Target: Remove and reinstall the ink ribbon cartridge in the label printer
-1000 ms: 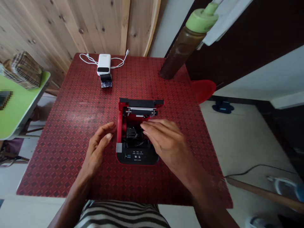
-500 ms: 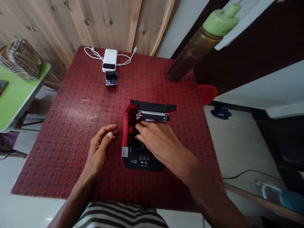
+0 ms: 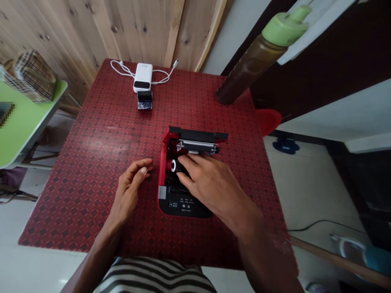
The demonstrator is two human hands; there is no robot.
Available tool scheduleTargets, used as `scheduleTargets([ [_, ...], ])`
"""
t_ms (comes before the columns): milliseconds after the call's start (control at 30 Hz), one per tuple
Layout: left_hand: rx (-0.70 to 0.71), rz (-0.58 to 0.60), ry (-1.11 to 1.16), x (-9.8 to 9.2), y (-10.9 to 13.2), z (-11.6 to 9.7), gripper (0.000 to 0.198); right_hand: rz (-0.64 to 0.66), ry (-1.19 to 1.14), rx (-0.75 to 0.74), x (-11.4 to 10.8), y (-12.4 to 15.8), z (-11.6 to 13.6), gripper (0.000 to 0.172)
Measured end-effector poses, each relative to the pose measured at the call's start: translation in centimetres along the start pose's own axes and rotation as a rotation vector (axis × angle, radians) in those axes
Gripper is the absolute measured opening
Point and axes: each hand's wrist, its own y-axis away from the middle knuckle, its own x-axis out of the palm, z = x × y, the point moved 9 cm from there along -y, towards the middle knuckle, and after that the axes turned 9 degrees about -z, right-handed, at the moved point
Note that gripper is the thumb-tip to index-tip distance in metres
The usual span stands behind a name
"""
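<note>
In the middle of the frame, our right hand (image 3: 210,179) holds a black roll (image 3: 179,166) inside the red machine (image 3: 162,173), from above, maybe because its walls are close. Its lid (image 3: 200,134) stands up, likely giving us room. Our left hand (image 3: 132,185), loosely curled, holds nothing.

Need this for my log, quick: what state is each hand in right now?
Left hand: open, loosely curled, nothing visible in it.
Right hand: closed on the black roll, inside the machine.
</note>
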Motion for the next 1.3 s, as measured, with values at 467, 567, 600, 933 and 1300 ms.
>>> scheduleTargets([
  [467,-0.038,0.024,-0.042,0.3,0.2,0.6,0.052,-0.846,-0.535,0.802,-3.2,10.6,-14.6,0.026],
  [567,-0.029,0.027,-0.065,0.4,0.3,0.5,0.054,-0.931,-0.431,0.984,-0.5,11.3,-17.0,0.033],
  [600,-0.025,0.022,-0.069,0.3,0.2,0.5,0.054,-0.911,-0.393,0.995,0.3,11.0,-17.1,0.033],
  [933,-0.033,0.011,-0.088,0.1,0.1,0.4,0.053,-0.421,-0.608,0.653,5.4,7.6,-12.5,0.027],
  [1300,0.010,-0.027,-0.131,-0.1,0.3,0.0,0.047,-0.308,-0.646,0.596,4.0,9.8,-11.8,0.034],
])
